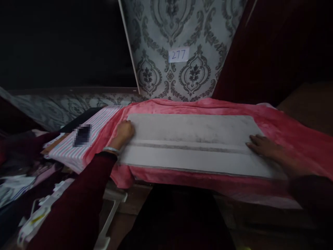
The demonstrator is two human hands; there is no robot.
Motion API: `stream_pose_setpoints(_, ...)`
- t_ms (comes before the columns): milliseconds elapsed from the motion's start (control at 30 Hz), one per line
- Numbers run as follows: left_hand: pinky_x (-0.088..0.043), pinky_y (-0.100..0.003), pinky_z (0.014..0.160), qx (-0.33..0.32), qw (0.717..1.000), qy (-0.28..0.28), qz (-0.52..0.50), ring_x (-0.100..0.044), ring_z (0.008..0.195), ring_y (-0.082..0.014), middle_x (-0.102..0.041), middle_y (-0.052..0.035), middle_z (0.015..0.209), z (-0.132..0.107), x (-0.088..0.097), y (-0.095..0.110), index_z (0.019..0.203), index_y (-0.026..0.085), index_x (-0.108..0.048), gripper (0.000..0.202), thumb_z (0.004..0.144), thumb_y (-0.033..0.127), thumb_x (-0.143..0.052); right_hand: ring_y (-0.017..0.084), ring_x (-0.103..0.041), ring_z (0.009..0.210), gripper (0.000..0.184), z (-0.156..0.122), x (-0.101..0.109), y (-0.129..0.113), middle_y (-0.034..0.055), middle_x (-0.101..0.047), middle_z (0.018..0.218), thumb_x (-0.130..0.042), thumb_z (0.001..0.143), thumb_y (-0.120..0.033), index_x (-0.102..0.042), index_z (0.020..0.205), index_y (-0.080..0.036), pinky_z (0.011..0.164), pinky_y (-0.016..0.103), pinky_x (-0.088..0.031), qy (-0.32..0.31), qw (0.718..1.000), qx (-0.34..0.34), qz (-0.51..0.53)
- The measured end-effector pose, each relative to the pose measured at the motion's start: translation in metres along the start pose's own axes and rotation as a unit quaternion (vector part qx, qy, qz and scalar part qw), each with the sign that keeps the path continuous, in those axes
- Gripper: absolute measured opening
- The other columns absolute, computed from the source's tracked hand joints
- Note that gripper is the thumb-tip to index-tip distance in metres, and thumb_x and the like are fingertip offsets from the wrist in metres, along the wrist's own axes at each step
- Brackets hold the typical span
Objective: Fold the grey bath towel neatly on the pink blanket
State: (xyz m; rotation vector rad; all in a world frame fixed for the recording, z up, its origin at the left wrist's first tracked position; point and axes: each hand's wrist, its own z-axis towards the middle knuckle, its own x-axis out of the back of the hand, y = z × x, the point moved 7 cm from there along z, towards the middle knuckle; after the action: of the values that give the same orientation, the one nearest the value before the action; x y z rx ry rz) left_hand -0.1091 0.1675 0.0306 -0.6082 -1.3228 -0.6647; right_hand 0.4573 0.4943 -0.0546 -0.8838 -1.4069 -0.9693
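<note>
A long grey mat (187, 130), with a paler band along its near side, lies flat on a pink-red plush blanket (166, 108). Its fabric kind is hard to make out in the dim light. At the mat's left edge my left hand (125, 131) is closed, fingers curled over the border; a silvery bracelet (111, 150) circles that wrist. My right hand (265, 147) rests open on the mat's right edge, fingers stretched out and slightly spread. The blanket spreads under and beyond the mat on both sides.
A striped cloth (70, 152) lies left of the blanket, with a pixelated dark patch on it. A large dark screen (65, 45) stands behind. Patterned wallpaper bears a paper label (179, 55) reading 277. A white plastic frame (111, 211) and clutter sit low at left.
</note>
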Motion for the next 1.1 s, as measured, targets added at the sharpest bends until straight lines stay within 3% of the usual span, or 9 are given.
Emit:
stream_pose_setpoints(100, -0.038, -0.041, 0.116, -0.141, 0.990, -0.008, -0.028, -0.049, 0.140, -0.0284, -0.055, -0.0175, 0.150, 0.006, -0.007, 0.079, 0.141, 0.012, -0.055, 0.050, 0.098, 0.037, -0.044, 0.036, -0.033, 0.149, 0.062, 0.000, 0.036, -0.072, 0.0185, -0.038, 0.162, -0.021, 0.104, -0.046, -0.048, 0.151, -0.017, 0.112, 0.064, -0.036, 0.042, 0.996, 0.073, 0.020)
stream_pose_setpoints(200, -0.025, -0.051, 0.124, -0.287, 0.955, -0.048, -0.066, -0.029, 0.154, -0.0290, -0.034, -0.0140, 0.166, 0.000, -0.021, 0.163, 0.156, 0.019, -0.039, 0.061, 0.101, 0.046, -0.039, 0.036, -0.030, 0.151, 0.059, 0.000, 0.046, -0.163, 0.0129, -0.033, 0.166, -0.032, 0.102, -0.047, -0.041, 0.157, -0.026, 0.112, 0.065, -0.035, 0.048, 0.980, 0.189, 0.035)
stream_pose_setpoints(267, -0.020, -0.055, 0.125, -0.341, 0.934, -0.078, -0.071, -0.023, 0.156, -0.0296, -0.028, -0.0117, 0.168, -0.006, -0.032, 0.200, 0.159, 0.023, -0.035, 0.063, 0.101, 0.050, -0.038, 0.035, -0.030, 0.152, 0.059, -0.001, 0.040, -0.213, 0.0092, -0.031, 0.167, -0.034, 0.102, -0.052, -0.039, 0.158, -0.032, 0.114, 0.063, -0.035, 0.037, 0.956, 0.287, 0.047)
stream_pose_setpoints(333, -0.017, -0.058, 0.125, -0.367, 0.924, -0.086, -0.065, -0.021, 0.157, -0.0306, -0.025, -0.0101, 0.170, -0.008, -0.042, 0.216, 0.160, 0.026, -0.032, 0.065, 0.101, 0.052, -0.037, 0.033, -0.028, 0.153, 0.060, 0.002, 0.032, -0.234, 0.0068, -0.030, 0.167, -0.031, 0.103, -0.053, -0.036, 0.159, -0.033, 0.117, 0.060, -0.032, 0.045, 0.939, 0.337, 0.061)
stream_pose_setpoints(433, -0.015, -0.060, 0.125, -0.349, 0.932, -0.075, -0.059, -0.018, 0.157, -0.0311, -0.022, -0.0078, 0.170, 0.008, -0.049, 0.199, 0.161, 0.029, -0.030, 0.066, 0.101, 0.057, -0.036, 0.030, -0.028, 0.153, 0.060, 0.023, 0.023, -0.210, 0.0047, -0.031, 0.167, -0.027, 0.103, -0.051, -0.036, 0.160, -0.032, 0.120, 0.058, -0.029, 0.064, 0.949, 0.300, 0.068)
stream_pose_setpoints(633, -0.017, -0.060, 0.124, -0.163, 0.982, -0.096, -0.027, -0.017, 0.158, -0.0302, -0.021, -0.0054, 0.171, 0.077, -0.056, 0.088, 0.162, 0.031, -0.029, 0.063, 0.103, 0.054, -0.026, 0.031, -0.025, 0.154, 0.062, 0.079, 0.013, -0.077, 0.0034, -0.031, 0.167, -0.024, 0.103, -0.052, -0.037, 0.160, -0.029, 0.122, 0.059, -0.026, 0.037, 0.992, 0.096, 0.067)
stream_pose_setpoints(800, -0.036, -0.057, 0.115, -0.051, 0.998, -0.004, -0.042, -0.038, 0.148, -0.0314, -0.043, -0.0073, 0.162, 0.106, -0.050, 0.016, 0.150, 0.033, -0.049, 0.050, 0.103, 0.048, -0.040, 0.036, -0.024, 0.154, 0.067, 0.097, 0.011, -0.004, 0.0127, -0.027, 0.168, -0.024, 0.102, -0.050, -0.033, 0.161, -0.021, 0.121, 0.063, -0.024, 0.026, 0.994, -0.023, 0.108)
stream_pose_setpoints(933, -0.054, -0.051, 0.098, -0.018, 0.999, 0.034, -0.039, -0.061, 0.118, -0.0265, -0.059, -0.0119, 0.137, 0.111, -0.050, -0.001, 0.134, 0.019, -0.058, 0.046, 0.095, 0.042, -0.064, 0.038, -0.024, 0.153, 0.070, 0.100, 0.006, 0.012, 0.0187, -0.033, 0.164, -0.025, 0.101, -0.052, -0.034, 0.160, -0.016, 0.122, 0.061, -0.021, 0.019, 0.988, -0.051, 0.142)
stream_pose_setpoints(1100, -0.057, -0.047, 0.093, -0.014, 0.997, 0.064, -0.040, -0.064, 0.112, -0.0241, -0.061, -0.0111, 0.132, 0.105, -0.046, 0.001, 0.131, 0.018, -0.059, 0.043, 0.095, 0.041, -0.064, 0.042, -0.026, 0.152, 0.063, 0.104, 0.001, 0.018, 0.0119, -0.044, 0.159, -0.029, 0.099, -0.055, -0.038, 0.157, -0.029, 0.121, 0.067, -0.021, 0.045, 0.983, -0.041, 0.175)
